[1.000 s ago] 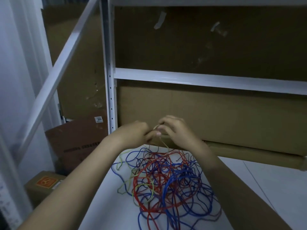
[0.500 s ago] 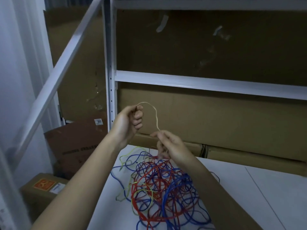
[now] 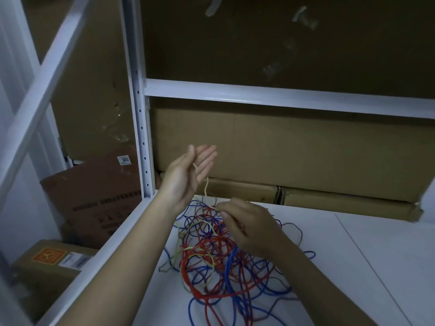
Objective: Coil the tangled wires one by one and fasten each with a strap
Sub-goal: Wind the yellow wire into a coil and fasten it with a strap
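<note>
The thin pale yellow wire [image 3: 206, 187], pinched a moment ago, has been released by the now flat-fingered left hand [image 3: 188, 172], while its lower stretch is pinched by the right hand [image 3: 247, 222] above the tangled red and blue wires [image 3: 223, 260], so coiling is judged barely begun.

Tangled heap of thin plastic-coated wires [image 3: 221, 260], red, blue and yellow-green, lies lower centre of frame on the white tabletop [image 3: 353, 267]. Loops overlap heavily; red and blue dominate the middle, yellow-green strands sit on its left side. Stray blue loops trail toward the bottom edge and out to the right. One pale cream wire [image 3: 206, 188] rises roughly upright out of the heap's top edge, mid-frame, slightly wavy; its upper end lies across an open palm.
</note>
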Demonstrator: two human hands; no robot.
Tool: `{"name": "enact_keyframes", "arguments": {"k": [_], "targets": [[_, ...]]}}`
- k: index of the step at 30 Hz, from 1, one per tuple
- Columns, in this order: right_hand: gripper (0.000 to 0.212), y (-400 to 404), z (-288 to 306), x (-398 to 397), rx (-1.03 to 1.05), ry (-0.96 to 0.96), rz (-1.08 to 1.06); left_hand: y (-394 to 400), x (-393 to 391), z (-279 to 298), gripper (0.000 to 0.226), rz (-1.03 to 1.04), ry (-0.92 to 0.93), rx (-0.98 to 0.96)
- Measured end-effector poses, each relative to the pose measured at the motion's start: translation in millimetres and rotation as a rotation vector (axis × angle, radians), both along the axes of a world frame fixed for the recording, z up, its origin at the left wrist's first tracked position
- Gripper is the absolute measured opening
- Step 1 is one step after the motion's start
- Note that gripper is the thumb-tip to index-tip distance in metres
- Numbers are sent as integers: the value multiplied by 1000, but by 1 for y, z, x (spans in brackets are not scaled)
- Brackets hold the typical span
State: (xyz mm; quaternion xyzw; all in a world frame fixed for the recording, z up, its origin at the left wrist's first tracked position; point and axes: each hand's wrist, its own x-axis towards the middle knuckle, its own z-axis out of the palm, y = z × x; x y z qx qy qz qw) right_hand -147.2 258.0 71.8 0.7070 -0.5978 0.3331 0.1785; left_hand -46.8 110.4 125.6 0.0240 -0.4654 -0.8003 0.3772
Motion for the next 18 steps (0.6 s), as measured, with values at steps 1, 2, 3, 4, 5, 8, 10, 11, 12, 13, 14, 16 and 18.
{"name": "enact_keyframes", "arguments": {"k": [1,2,3,4,5,8,10,11,12,13,14,16,18], "targets": [[27,2,4,0,-15,15,20,2,-1,-6,34,46,-56,-106],[25,3,8,-1,-26,25,37,4,-1,-11,33,84,-110,-222],[24,4,13,-2,-36,31,56,6,0,-15,33,109,-165,-343],[23,4,17,-2,-48,25,77,6,2,-19,34,123,-228,-475],[22,3,22,-3,-60,0,95,5,5,-22,34,131,-298,-612],[16,-6,41,-8,-107,-87,97,0,14,-29,35,131,-503,-942],[11,-16,52,-14,-125,-139,78,3,21,-30,39,92,-527,-927],[8,-21,57,-16,-116,-190,76,5,26,-30,40,56,-510,-858],[6,-26,62,-18,-94,-272,78,6,30,-30,42,16,-490,-786],[4,-30,66,-19,-64,-380,87,7,34,-30,44,-25,-477,-722],[4,-36,67,-19,-36,-498,103,8,38,-30,46,-68,-466,-674],[6,-46,67,-17,3,-704,151,10,43,-29,48,-139,-443,-613],[6,-60,57,-13,36,-902,185,15,45,-27,44,-146,-397,-542]]}}
